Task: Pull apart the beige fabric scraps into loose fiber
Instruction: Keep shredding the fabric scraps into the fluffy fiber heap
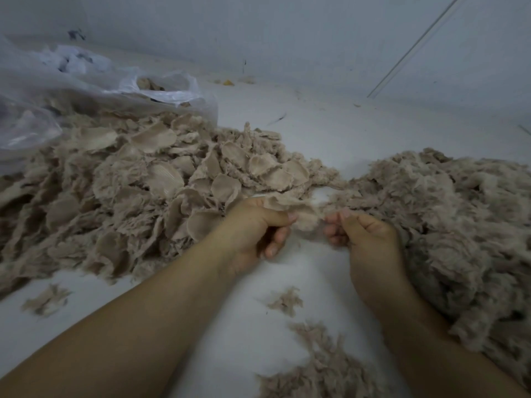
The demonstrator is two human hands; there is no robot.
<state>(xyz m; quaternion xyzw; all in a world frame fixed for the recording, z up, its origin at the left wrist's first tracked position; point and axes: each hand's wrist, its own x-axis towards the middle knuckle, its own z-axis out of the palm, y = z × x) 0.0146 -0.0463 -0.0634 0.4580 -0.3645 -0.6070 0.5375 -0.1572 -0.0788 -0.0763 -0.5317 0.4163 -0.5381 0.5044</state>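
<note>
From the head view, the left hand (253, 228) and right hand (365, 237) each pinch one end of a beige scrap (301, 215) with curled fingers, just at 6 o'clock of the gap between the scrap pile (138, 179) at 9 o'clock and the loose fiber heap (448, 205) at 3 o'clock; I'd grip near the edges and tug outward in short pulls. The stretched middle is blurred, the heap is cut off by the right edge, and the plastic bag's (86, 84) contents at 10 o'clock are hard to make out.
</note>
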